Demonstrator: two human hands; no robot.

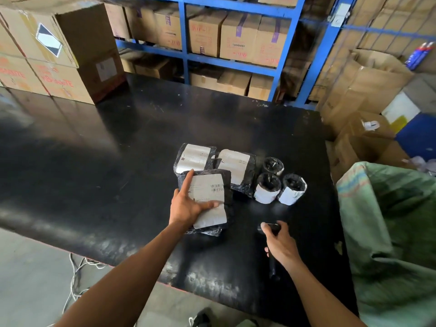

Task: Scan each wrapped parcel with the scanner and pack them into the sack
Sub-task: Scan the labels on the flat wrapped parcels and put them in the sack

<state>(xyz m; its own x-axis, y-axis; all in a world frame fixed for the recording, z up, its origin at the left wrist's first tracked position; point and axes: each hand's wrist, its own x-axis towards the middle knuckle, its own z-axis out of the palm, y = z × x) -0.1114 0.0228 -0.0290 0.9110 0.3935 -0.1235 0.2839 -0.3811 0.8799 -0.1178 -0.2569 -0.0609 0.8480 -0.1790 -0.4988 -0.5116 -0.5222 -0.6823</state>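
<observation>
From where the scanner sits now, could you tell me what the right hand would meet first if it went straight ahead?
Probably the nearest wrapped roll: the right hand aims the scanner up the black table toward the three rolls, though depth is uncertain.

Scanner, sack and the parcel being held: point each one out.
scanner [271, 228]: head view, on its dark head above the right thumb.
sack [396, 223]: head view, on the green woven side by the table.
held parcel [207, 192]: head view, on its white label near the barcode.

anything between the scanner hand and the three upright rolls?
No. In the head view only bare black table separates the right hand, gripping the scanner, from the three upright rolls.
</observation>
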